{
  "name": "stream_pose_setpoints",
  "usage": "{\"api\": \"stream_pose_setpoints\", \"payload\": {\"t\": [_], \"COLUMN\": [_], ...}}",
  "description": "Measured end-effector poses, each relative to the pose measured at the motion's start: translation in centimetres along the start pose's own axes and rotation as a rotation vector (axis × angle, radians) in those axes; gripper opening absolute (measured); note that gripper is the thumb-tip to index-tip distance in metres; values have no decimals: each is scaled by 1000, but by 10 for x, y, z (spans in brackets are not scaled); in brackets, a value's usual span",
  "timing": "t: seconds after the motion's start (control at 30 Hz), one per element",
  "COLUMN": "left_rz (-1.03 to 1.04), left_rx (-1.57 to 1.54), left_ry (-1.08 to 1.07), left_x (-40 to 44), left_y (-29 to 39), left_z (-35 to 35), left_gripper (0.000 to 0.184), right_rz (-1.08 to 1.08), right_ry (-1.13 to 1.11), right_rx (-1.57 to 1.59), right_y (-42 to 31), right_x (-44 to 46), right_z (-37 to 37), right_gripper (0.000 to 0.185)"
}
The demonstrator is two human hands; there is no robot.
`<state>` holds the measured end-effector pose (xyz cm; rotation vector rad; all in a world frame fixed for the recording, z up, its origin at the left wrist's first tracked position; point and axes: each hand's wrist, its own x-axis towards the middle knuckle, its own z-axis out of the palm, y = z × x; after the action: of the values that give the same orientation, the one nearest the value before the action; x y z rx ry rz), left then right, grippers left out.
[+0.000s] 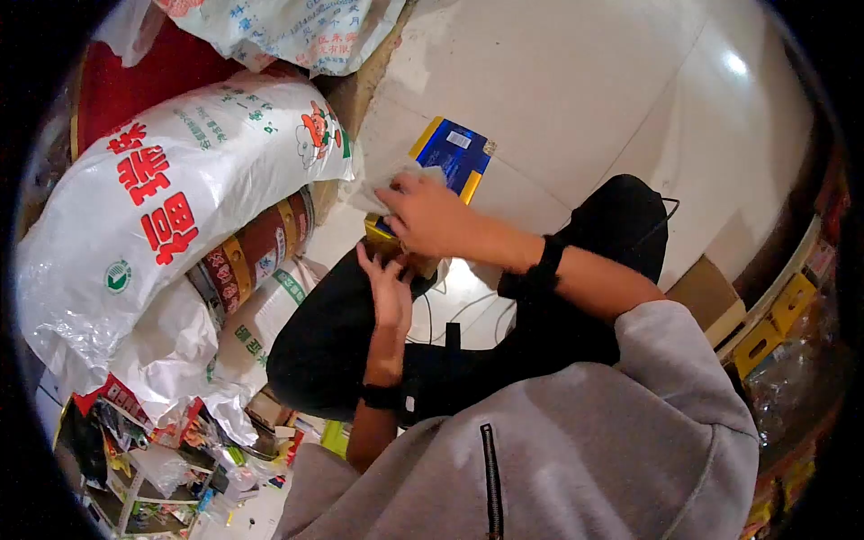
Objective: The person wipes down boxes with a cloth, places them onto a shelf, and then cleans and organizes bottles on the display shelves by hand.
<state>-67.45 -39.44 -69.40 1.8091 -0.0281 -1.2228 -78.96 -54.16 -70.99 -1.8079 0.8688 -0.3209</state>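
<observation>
A blue box with gold edges [459, 153] lies on the floor in front of me. Across its middle reaches my right hand [430, 216], its fingers bent onto a crumpled, translucent white wrap [376, 187]; whether this is plastic or cloth is unclear. My left hand [389, 290], palm up and fingers apart, is just below the gold near end of the box [380, 229]. Shadow and my right hand hide part of the space between the two hands.
Large white sacks with red print [180, 189] lie at the left, beside a brown patterned drum [256, 250]. My black-clad knees [621, 211] flank the hands. Thin cables [430, 315] run between my legs. Cardboard [706, 301] stands at the right; packets [171, 468] lie lower left.
</observation>
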Motion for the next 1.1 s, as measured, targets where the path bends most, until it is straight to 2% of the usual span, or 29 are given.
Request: {"api": "stream_pose_setpoints", "payload": {"t": [0.03,0.1,0.13,0.27,0.33,0.43,0.47,0.53,0.63,0.7,0.83,0.9,1.0,1.1], "left_rz": [-6,-86,-142,-113,-17,-11,68,67,2,-19,8,-78,-192,-163], "left_rx": [-10,-326,-414,-336,-245,-275,-214,-186,-172,-188,-98,-189,-318,-221], "left_ry": [9,-129,-145,-64,27,50,23,93,169,141,256,65,-61,45], "left_x": [0,1,6,12,15,30,36,30,31,39,23,28,18,13], "left_y": [-1,-4,-12,-21,-26,-49,-58,-48,-37,-45,-35,-40,-29,-16], "left_z": [2,6,-1,1,5,-10,-16,-4,2,-5,12,-3,3,21], "left_gripper": [74,61,59,61,63,64,66,62,61,62,67,71,67,64], "right_rz": [-1,-191,-201,-267,-191,-5,56,273,348,325,38,-185,-294,-233], "right_ry": [-14,68,17,1,40,129,132,106,180,225,87,58,74,21], "right_rx": [-3,-169,-202,-299,-317,-418,-471,-393,-359,-357,-279,-258,-110,-125], "right_y": [-4,-13,-17,3,18,68,89,110,120,113,49,20,-4,-4], "right_x": [-8,-25,-29,-26,-18,9,19,31,33,29,6,-17,-46,-45], "right_z": [7,16,15,29,33,32,28,9,2,9,20,23,34,28], "right_gripper": [46,48,49,50,53,57,58,59,59,58,57,58,58,63]}}
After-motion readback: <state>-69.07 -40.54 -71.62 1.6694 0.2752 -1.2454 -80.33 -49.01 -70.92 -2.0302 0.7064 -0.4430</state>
